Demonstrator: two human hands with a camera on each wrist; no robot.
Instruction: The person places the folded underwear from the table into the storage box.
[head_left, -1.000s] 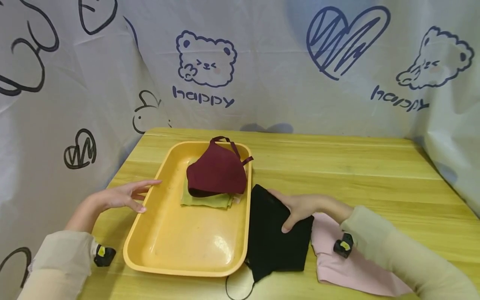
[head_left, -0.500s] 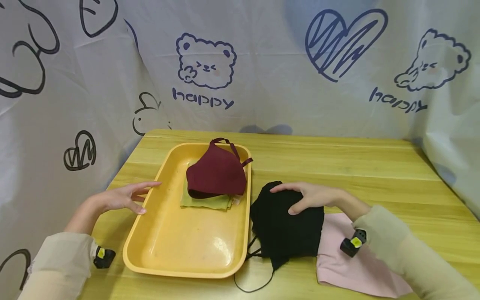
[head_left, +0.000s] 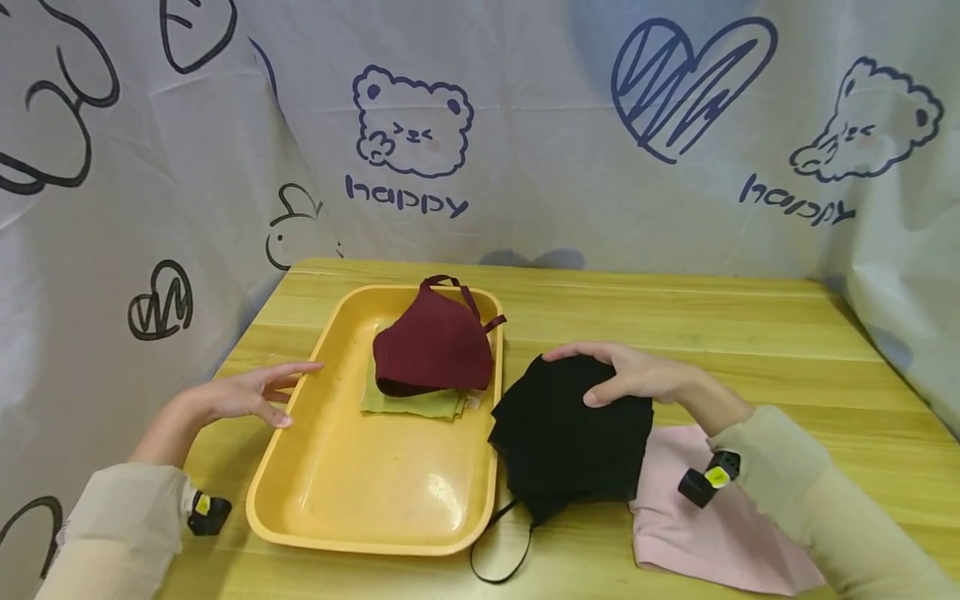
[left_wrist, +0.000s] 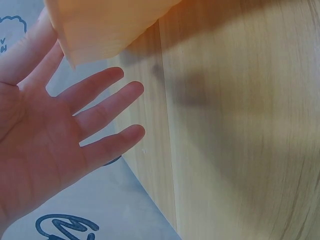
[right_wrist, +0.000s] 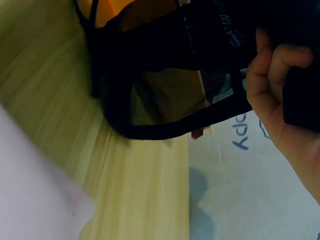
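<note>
My right hand (head_left: pixel 637 373) holds a black garment with thin straps (head_left: pixel 573 442) by its upper edge, thumb on the near side and fingers behind. The garment hangs folded beside the yellow tray (head_left: pixel 258 492), its left corner overlapping the rim in the head view. In the right wrist view, curled fingers (right_wrist: pixel 267 75) press into the dark cloth, and a wide black band loops below. On the other side, my left hand (head_left: pixel 232 396) touches the tray's left rim, fingers spread and nearly straight. A maroon bra (head_left: pixel 435 346) lies in the tray on a folded green cloth (head_left: pixel 420 404).
A pink garment (head_left: pixel 712 529) lies on the wooden table (head_left: pixel 675 312), partly under the right forearm. White drapes with drawings (head_left: pixel 540 183) stand behind and at both sides. Each wrist wears a small black camera.
My right hand has moved up and slightly right, lifting the black garment's upper edge. The garment has bunched and shifted, its strap trailing below. My left hand and the tray stay put.
</note>
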